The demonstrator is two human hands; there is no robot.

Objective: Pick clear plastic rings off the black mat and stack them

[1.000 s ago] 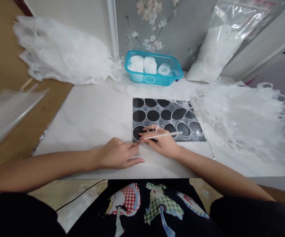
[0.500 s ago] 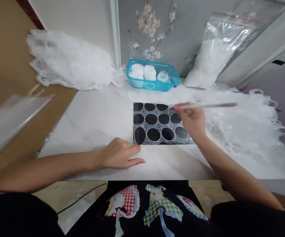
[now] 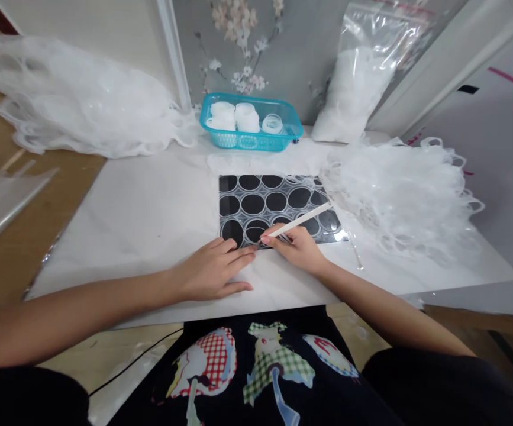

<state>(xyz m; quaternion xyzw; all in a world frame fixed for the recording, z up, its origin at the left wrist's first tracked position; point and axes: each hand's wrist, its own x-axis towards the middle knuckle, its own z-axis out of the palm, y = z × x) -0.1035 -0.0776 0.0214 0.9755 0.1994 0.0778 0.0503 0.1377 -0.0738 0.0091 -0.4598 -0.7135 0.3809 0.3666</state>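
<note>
Hands meet at the near edge of a black rectangular sheet point(image 3: 278, 204) covered with rows of clear plastic rings, which lies flat on a white tabletop point(image 3: 149, 207). The right hand point(image 3: 298, 248) is closed around a thin white stick point(image 3: 299, 219), pinching it near its lower end; the stick slants up to the right across the sheet, and its tip sits at the rings in the nearest row. The left hand point(image 3: 212, 271) holds nothing: it rests palm down on the tabletop with fingers stretched forward and close together, their tips touching the sheet's near left corner, just beside the right hand's fingertips.

Behind the sheet, against the wall, stands a turquoise plastic basket point(image 3: 251, 140) with perforated sides; inside it are a few white and clear stacks of rings, standing upright side by side. To its right leans a clear zip-top plastic bag point(image 3: 363, 77), its lower part filled with white material. A loose heap of tangled clear plastic rings point(image 3: 398, 195) lies on the tabletop right of the sheet, its edge touching the sheet's far right corner. Another such white heap point(image 3: 74, 100) lies at the far left.
</note>
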